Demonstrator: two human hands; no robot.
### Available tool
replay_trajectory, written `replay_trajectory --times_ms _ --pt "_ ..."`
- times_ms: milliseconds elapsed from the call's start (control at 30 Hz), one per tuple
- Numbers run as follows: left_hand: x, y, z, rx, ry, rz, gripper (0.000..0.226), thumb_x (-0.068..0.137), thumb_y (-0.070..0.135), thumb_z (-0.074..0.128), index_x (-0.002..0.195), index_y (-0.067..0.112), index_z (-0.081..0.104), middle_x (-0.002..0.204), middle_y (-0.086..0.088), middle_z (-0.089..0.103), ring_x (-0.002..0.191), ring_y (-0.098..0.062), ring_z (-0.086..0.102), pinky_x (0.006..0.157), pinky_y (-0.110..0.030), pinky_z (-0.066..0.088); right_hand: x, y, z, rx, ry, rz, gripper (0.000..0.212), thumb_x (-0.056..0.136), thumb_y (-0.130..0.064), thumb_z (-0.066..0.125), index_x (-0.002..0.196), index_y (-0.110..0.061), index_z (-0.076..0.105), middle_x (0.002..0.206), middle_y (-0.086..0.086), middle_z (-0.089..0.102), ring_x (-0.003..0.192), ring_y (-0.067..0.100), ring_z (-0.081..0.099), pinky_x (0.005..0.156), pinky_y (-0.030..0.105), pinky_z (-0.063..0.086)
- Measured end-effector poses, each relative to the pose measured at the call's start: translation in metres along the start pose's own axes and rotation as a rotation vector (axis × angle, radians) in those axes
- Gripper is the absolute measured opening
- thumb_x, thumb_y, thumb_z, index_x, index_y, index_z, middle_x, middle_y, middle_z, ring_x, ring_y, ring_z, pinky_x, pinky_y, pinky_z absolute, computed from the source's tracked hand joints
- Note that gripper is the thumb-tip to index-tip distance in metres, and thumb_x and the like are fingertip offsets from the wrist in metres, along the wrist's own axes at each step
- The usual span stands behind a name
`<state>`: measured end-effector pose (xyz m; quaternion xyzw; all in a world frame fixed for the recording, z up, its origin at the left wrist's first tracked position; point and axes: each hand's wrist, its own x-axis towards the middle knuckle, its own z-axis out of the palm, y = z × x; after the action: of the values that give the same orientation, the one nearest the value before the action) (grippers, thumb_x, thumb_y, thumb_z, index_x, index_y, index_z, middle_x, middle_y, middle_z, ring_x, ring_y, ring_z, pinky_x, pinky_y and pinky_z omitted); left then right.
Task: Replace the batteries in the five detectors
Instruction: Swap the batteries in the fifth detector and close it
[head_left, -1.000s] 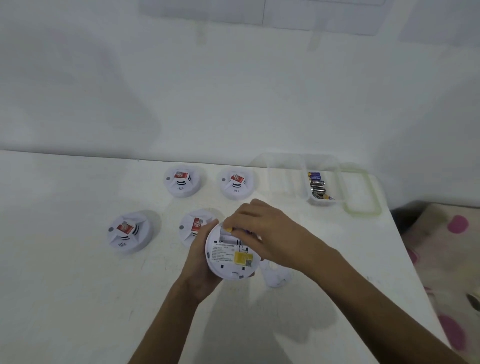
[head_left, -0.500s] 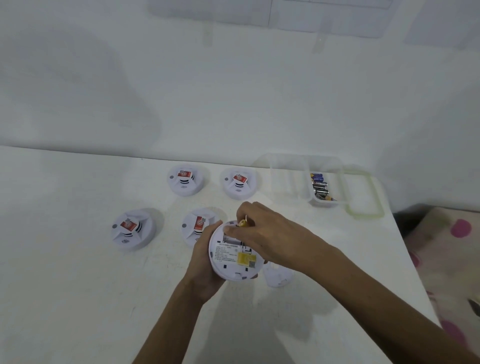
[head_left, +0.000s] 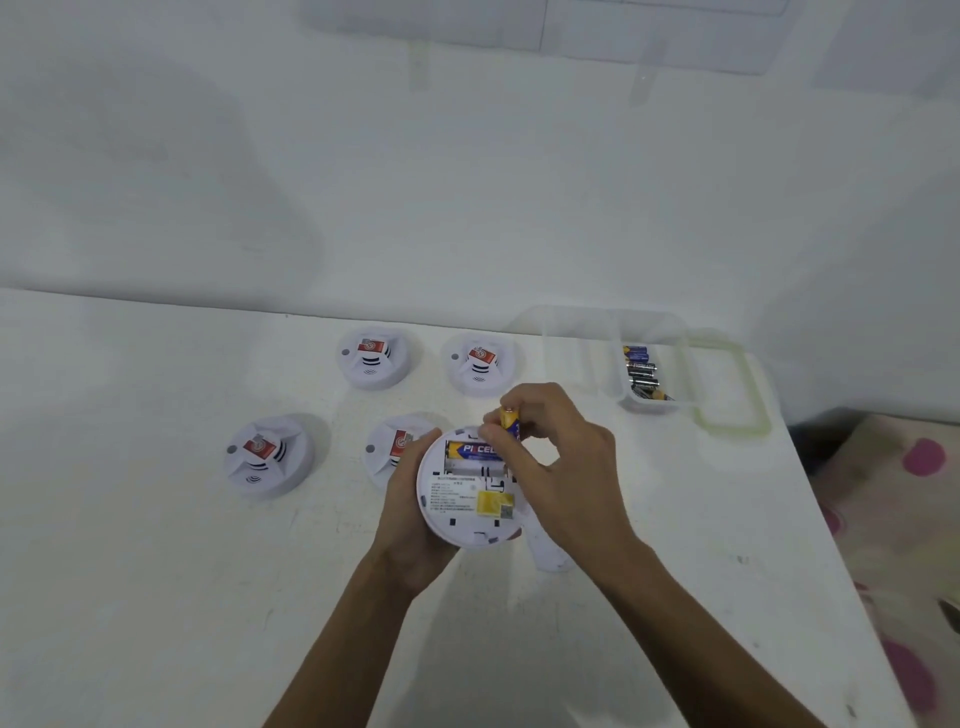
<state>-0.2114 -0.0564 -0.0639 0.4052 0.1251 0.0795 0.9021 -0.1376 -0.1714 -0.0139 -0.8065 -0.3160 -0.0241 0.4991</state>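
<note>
Surface: white table (head_left: 156, 597) against a plain white wall (head_left: 467, 182).
Right grip: right hand (head_left: 566, 467) pinches a yellow-blue battery (head_left: 510, 422) between thumb and fingertips. It stands upright, just above the open bay. Going in or coming out, cannot tell.
Left grip: left hand (head_left: 410, 509) curls round the left rim of the held detector (head_left: 467, 514), back face turned up so the bay faces the person.
Bay: a second battery (head_left: 475, 450) lies flat in the top slot.
Cover: white piece (head_left: 545, 556) on the table under the right wrist. Probably the removed back, kept close for refitting.
Queue: four other detectors (head_left: 267, 456) sit face up in two rows beyond the left hand, nobody touching them.
Supply: clear tub (head_left: 587, 353) at far right holds spare batteries (head_left: 643, 371), with its lid (head_left: 732, 430) beside it on the right-hand side, handy.
Progress: looks like an early unit, since the other four show no sign of opening.
</note>
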Motion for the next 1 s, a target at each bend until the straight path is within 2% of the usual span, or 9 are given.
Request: replay_trajectory --times_ms 100,200,333,433,567,633,733,833,1000 --pt "0.001 -0.001 0.0 0.005 0.006 -0.015 0.05 0.032 0.065 0.083 0.07 0.034 0.078 0.072 0.006 0.075 0.066 -0.01 0.071 0.059 -0.018 0.056 -0.007 -0.006 0.008 0.099 0.066 0.131 0.015 0.083 -0.035 0.068 0.089 -0.035 0.054 0.08 -0.035 0.059 0.086 -0.011 0.06 0.072 0.002 0.047" --pt "0.0 0.0 0.001 -0.005 0.033 -0.006 0.045 0.038 0.064 0.08 0.07 0.033 0.077 0.072 0.005 0.074 0.065 -0.01 0.071 0.059 -0.019 0.056 -0.012 -0.006 0.011 0.126 0.066 0.14 0.02 0.082 -0.034 0.067 0.092 -0.018 0.06 0.084 -0.042 0.057 0.084 -0.01 0.061 0.069 0.005 0.05" --pt "-0.002 0.008 0.009 0.007 0.089 0.003 0.028 0.061 0.051 0.054 0.062 0.033 0.076 0.065 0.005 0.072 0.06 -0.009 0.069 0.057 -0.02 0.056 -0.019 -0.002 0.013 0.092 0.077 0.16 0.017 0.08 -0.035 0.068 0.088 -0.025 0.057 0.078 -0.033 0.057 0.08 -0.017 0.06 0.067 0.0 0.046" --pt "-0.002 0.009 0.008 0.034 0.06 0.03 0.029 0.058 0.061 0.065 0.071 0.037 0.076 0.072 0.009 0.073 0.067 -0.007 0.07 0.064 -0.019 0.057 -0.024 0.0 0.017 0.078 0.114 0.15 0.018 0.079 -0.041 0.064 0.091 -0.031 0.056 0.09 -0.019 0.064 0.074 -0.01 0.062 0.073 0.003 0.049" --pt "-0.002 0.008 0.007 0.012 0.078 0.036 0.032 0.071 0.049 0.046 0.063 0.037 0.076 0.066 0.009 0.072 0.061 -0.006 0.069 0.058 -0.018 0.055 -0.032 0.007 0.022 0.001 0.203 0.072 0.023 0.082 -0.036 0.066 0.094 -0.016 0.067 0.092 -0.002 0.071 0.078 0.002 0.065 0.076 0.004 0.049" --pt "-0.002 0.01 0.006 0.015 0.045 0.059 0.027 0.062 0.06 0.066 0.067 0.035 0.076 0.069 0.008 0.073 0.064 -0.007 0.07 0.06 -0.019 0.056 -0.034 0.011 0.023 -0.03 0.236 0.048 0.027 0.081 -0.034 0.065 0.093 -0.01 0.068 0.089 0.002 0.071 0.076 0.002 0.063 0.075 0.003 0.048" --pt "0.001 0.006 -0.001 0.031 0.024 0.064 0.049 0.031 0.068 0.081 0.067 0.035 0.076 0.069 0.007 0.073 0.064 -0.009 0.07 0.062 -0.02 0.057 -0.038 0.014 0.026 -0.042 0.239 0.071 0.036 0.081 -0.044 0.059 0.09 -0.011 0.069 0.09 0.001 0.07 0.087 -0.009 0.058 0.076 -0.001 0.044" --pt "0.002 0.005 -0.002 0.047 0.008 0.076 0.048 0.032 0.07 0.08 0.068 0.039 0.075 0.072 0.012 0.073 0.067 -0.005 0.069 0.065 -0.017 0.056 -0.042 0.014 0.03 -0.053 0.261 0.078 0.041 0.083 -0.05 0.056 0.091 -0.012 0.069 0.093 0.001 0.07 0.095 -0.012 0.055 0.08 -0.003 0.041" --pt "0.002 0.006 -0.003 0.029 0.035 0.068 0.042 0.04 0.07 0.076 0.073 0.044 0.074 0.076 0.017 0.073 0.071 0.0 0.069 0.068 -0.014 0.055 -0.045 0.009 0.034 -0.008 0.293 0.11 0.034 0.084 -0.043 0.062 0.093 -0.01 0.069 0.099 -0.001 0.067 0.085 0.005 0.062 0.083 0.009 0.05"
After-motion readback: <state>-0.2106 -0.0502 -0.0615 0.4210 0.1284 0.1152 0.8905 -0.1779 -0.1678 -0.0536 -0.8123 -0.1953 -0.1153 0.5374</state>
